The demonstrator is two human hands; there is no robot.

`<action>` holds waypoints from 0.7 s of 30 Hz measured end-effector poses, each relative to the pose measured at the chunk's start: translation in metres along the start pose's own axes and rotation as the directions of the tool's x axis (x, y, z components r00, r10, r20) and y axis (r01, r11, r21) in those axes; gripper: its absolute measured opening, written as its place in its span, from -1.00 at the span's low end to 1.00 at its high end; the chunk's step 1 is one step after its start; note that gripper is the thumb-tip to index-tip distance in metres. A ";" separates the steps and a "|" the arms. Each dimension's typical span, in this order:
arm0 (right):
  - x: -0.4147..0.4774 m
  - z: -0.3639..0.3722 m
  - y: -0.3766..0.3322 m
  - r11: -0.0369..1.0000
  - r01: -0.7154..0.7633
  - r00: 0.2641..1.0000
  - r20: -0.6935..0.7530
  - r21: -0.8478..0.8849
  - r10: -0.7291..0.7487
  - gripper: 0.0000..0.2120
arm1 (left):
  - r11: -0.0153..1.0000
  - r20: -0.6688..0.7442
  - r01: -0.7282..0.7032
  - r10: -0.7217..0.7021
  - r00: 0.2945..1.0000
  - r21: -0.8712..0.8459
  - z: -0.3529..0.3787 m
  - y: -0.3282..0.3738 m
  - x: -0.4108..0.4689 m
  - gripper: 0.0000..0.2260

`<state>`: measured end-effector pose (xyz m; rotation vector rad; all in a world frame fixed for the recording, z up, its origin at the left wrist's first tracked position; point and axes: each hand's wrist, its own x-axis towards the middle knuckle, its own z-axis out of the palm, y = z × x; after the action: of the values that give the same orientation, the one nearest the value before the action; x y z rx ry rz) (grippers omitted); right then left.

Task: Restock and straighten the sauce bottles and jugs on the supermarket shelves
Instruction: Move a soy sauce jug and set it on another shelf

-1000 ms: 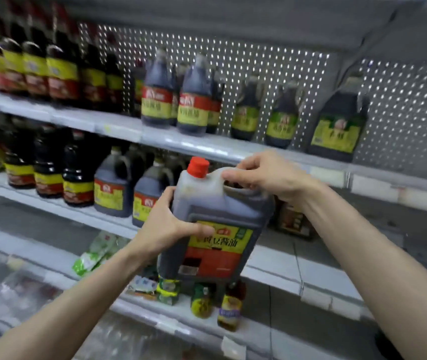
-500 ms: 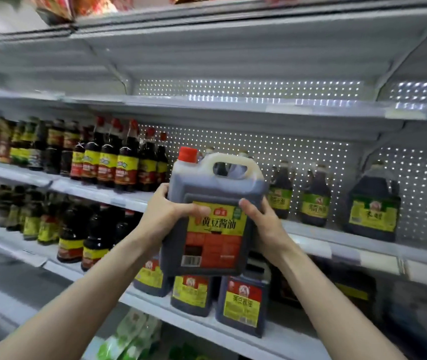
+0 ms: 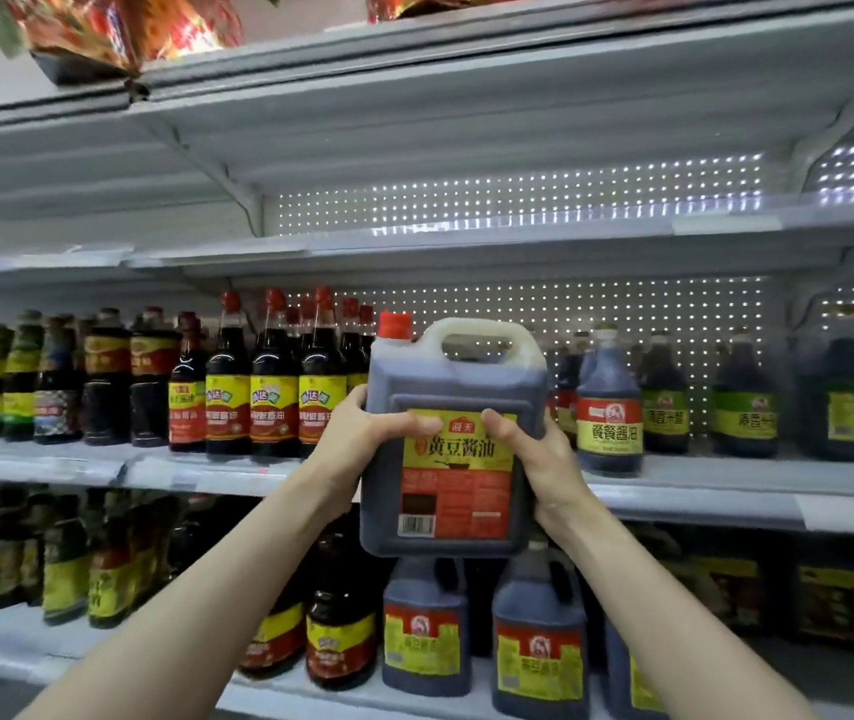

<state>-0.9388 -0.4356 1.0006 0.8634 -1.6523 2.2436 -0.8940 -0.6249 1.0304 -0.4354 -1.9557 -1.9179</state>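
One large soy-sauce jug (image 3: 453, 433), dark and well filled, with red cap (image 3: 394, 324), moulded top handle (image 3: 476, 330) and yellow-and-red label (image 3: 456, 475) turned to the camera. It is held upright in the air before the middle shelf (image 3: 726, 483), base hanging lower than that shelf's front lip and resting on nothing. Two hands are clamped on it from opposite sides: left hand (image 3: 362, 433) on the left flank and right hand (image 3: 539, 459) on the right, each thumb laid across the front face; the handle is unused. Hazards, as judged: the load appears carried by squeeze alone on smooth plastic walls, so a slackened grip could let it slide down and strike the lower jugs (image 3: 427, 631) standing directly beneath. The base looks likely to catch the shelf lip unless raised first, which would tip the jug back toward the person. A row of slim red-capped bottles (image 3: 274, 387) stands close at left and a small red-labelled jug (image 3: 609, 407) close at right; a skewed entry or a protruding knuckle could topple either. The slot behind is hidden by the jug itself, so its width cannot be told. The hands may also be pinched between neighbours on entry.
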 end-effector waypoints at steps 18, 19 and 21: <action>0.146 0.045 0.066 0.995 -0.002 0.981 -0.195 -0.102 -0.018 -0.30 | 0.981 0.067 -0.028 0.042 0.997 -0.194 -0.075 -0.089 0.142 -0.43; 0.154 0.043 0.070 0.995 -0.007 0.979 -0.202 -0.103 -0.014 -0.30 | 0.981 0.071 -0.020 0.035 0.997 -0.195 -0.075 -0.094 0.152 -0.41; 0.164 0.042 0.076 0.994 -0.017 0.978 -0.208 -0.111 -0.006 -0.30 | 0.982 0.072 -0.009 0.023 0.997 -0.190 -0.076 -0.102 0.166 -0.38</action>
<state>-1.0945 -0.5264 1.0427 0.5752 -1.6655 2.1378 -1.0851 -0.7091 1.0174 -0.5800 -1.8142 -2.1150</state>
